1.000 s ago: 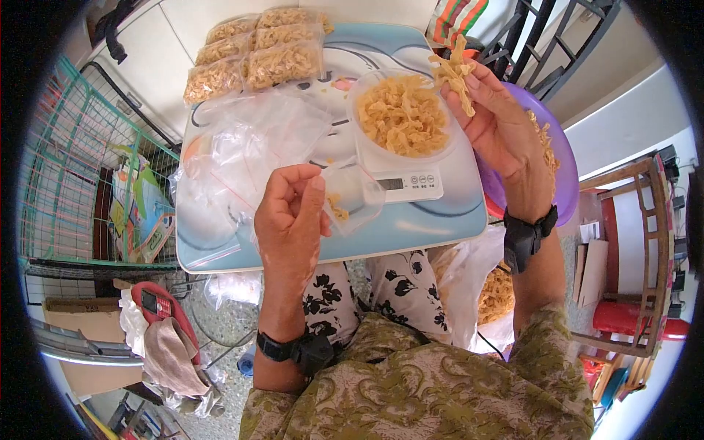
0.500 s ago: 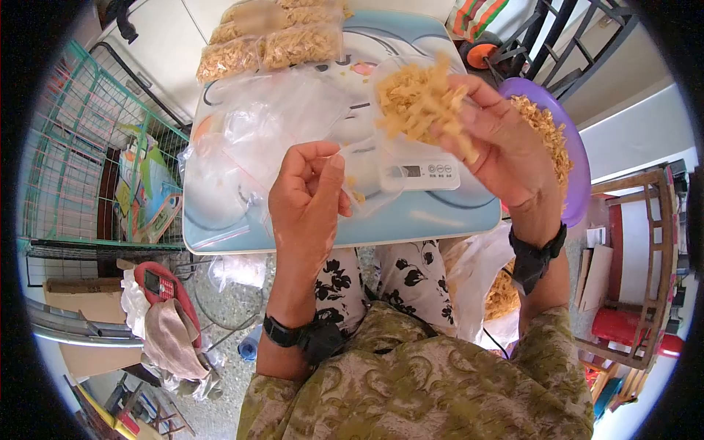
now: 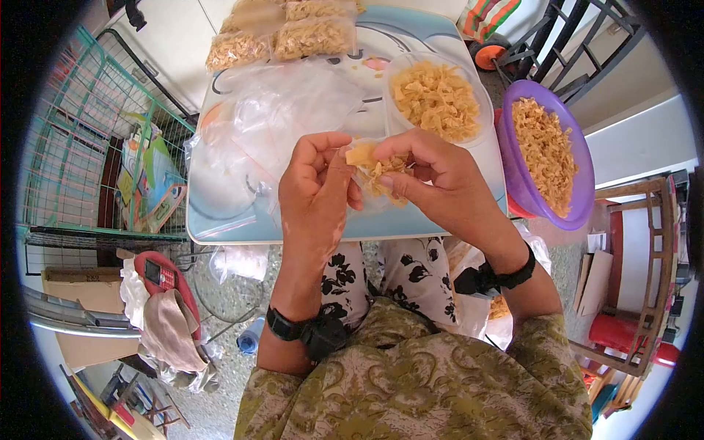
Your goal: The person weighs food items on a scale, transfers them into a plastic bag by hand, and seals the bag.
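Observation:
My left hand (image 3: 315,180) is closed at the front of the table, with its thumb and fingers pinching the edge of a clear plastic bag (image 3: 372,192). My right hand (image 3: 451,180) meets it there, its fingers bunched around dried yellow pieces (image 3: 389,167) at the bag's mouth. How many pieces are inside the bag is hard to make out. Just beyond my right hand stands a clear round tub (image 3: 482,110) holding more of these yellow pieces (image 3: 434,99). The white scale seen earlier is hidden behind my hands.
Loose clear bags (image 3: 286,106) are spread over the left of the blue table (image 3: 220,233). Several filled bags (image 3: 315,38) lie at the back. A purple basin (image 3: 585,172) of dried pieces stands at the right. A green wire cage (image 3: 73,161) is at the left.
My right hand has come down and left from above the tub to my left hand, bringing the yellow pieces to the bag. The left hand has stayed nearly in place.

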Available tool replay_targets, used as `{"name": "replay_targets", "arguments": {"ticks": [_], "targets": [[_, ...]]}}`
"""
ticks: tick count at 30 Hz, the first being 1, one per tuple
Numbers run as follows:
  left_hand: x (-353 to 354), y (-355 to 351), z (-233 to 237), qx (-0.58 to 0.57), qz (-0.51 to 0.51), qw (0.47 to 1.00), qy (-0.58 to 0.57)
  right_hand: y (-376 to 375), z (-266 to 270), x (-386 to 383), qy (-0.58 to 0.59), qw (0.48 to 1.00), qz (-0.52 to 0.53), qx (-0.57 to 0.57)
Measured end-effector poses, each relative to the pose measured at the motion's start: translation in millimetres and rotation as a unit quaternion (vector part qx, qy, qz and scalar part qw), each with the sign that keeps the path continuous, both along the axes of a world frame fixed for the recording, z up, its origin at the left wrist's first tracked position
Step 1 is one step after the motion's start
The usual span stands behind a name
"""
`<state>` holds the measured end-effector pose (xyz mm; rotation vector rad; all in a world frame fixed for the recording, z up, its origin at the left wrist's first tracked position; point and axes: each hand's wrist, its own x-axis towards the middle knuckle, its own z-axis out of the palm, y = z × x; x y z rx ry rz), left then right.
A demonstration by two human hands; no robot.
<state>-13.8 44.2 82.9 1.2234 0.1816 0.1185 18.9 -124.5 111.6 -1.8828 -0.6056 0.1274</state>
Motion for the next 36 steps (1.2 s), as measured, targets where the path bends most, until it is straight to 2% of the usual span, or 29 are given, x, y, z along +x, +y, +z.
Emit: {"name": "replay_targets", "arguments": {"ticks": [2, 8, 12, 14, 15, 17, 20, 26, 30, 32, 34, 36], "targets": [[-6, 0, -2, 0.005, -0.003, 1.000, 0.005, 2, 2, -6, -0.032, 0.997, -0.001, -0.069], [-8, 0, -1, 0.016, -0.011, 1.000, -0.009, 4, -4, -1, -0.101, 0.981, 0.051, -0.159], [-2, 0, 3, 0.044, -0.026, 0.998, -0.021, 9, -2, 4, -0.109, 0.978, 0.074, -0.162], [-4, -2, 6, 0.041, -0.033, 0.998, -0.028, 11, 1, 7, -0.092, 0.972, 0.074, -0.204], [-4, -3, 6, 0.038, -0.041, 0.998, -0.034, 11, 0, 6, -0.093, 0.972, 0.074, -0.204], [-4, -3, 6, 0.032, -0.043, 0.998, -0.033, 12, -2, 4, -0.002, 0.984, -0.004, -0.180], [-4, -1, 4, 0.018, -0.042, 0.999, -0.024, 11, -3, 4, -0.001, 0.990, -0.018, -0.136], [-4, 8, 0, 0.001, -0.012, 1.000, -0.003, -1, 8, 4, 0.081, 0.992, 0.056, -0.084], [-5, 8, 0, -0.018, -0.011, 1.000, -0.003, -8, 13, 4, 0.076, 0.987, 0.075, -0.123], [-5, 6, -1, 0.000, -0.012, 1.000, 0.002, -12, 9, 9, -0.088, 0.981, 0.112, -0.135], [-6, 7, -1, 0.020, -0.011, 1.000, 0.008, -12, 9, 9, -0.081, 0.982, 0.108, -0.132], [-9, 9, 1, 0.045, -0.073, 0.996, -0.001, -10, 12, 8, -0.073, 0.983, 0.105, -0.129]]}}
